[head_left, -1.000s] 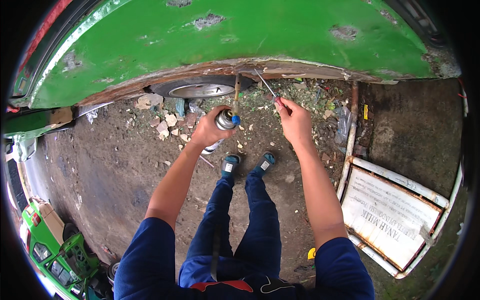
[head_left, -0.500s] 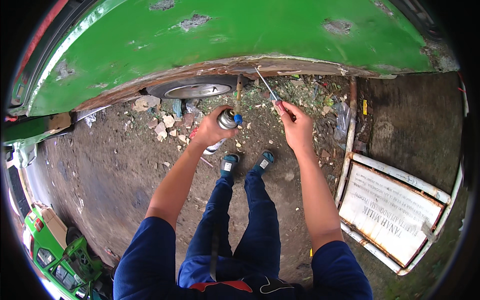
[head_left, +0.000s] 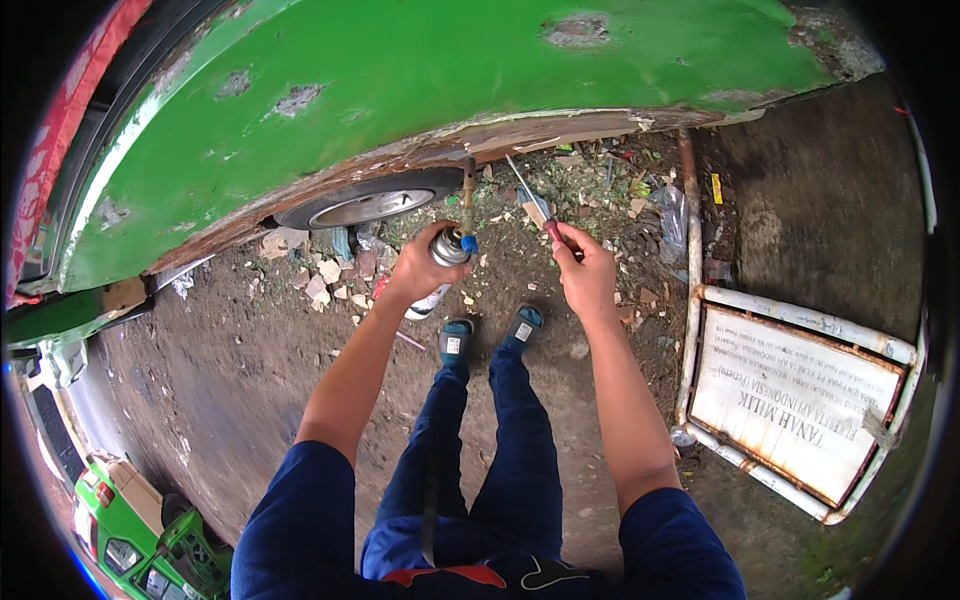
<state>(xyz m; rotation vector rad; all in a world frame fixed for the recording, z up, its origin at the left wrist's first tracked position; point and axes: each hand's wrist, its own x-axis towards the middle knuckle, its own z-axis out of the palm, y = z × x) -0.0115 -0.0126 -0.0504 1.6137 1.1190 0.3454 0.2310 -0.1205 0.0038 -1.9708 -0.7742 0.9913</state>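
1. The torch [head_left: 445,262], a silver gas can with a blue valve and a brass nozzle pointing up, sits just left of the frame's centre, in the upper half. Its lower body is mostly hidden inside the left hand [head_left: 425,270]; only the top and a pale bottom end show below the fist.
2. The left hand is wrapped shut around the can, fingers curled over its far side and out of sight.
3. The nozzle tip reaches the rusted lower edge of the green panel [head_left: 420,90]; whether it touches cannot be told, and any flame is too small to make out.
4. The scraper [head_left: 528,195], a thin metal blade on a reddish handle, lies just right of the torch, slanting up and left toward the same rusted edge. Its handle end is buried in the right hand [head_left: 585,275].
5. The right hand pinches the handle between thumb and bent fingers, directly right of the left hand and near it, not touching.
6. A wheel [head_left: 365,203] shows under the panel, upper left of the hands, its top cut off by the bodywork.
7. Two blue shoes [head_left: 490,335] stand just below the hands on dirt strewn with rubble [head_left: 320,270].
8. A white-framed sign [head_left: 800,400] lies at the right edge, bent by the lens.
9. A green vehicle [head_left: 140,530] is half cut off at lower left.
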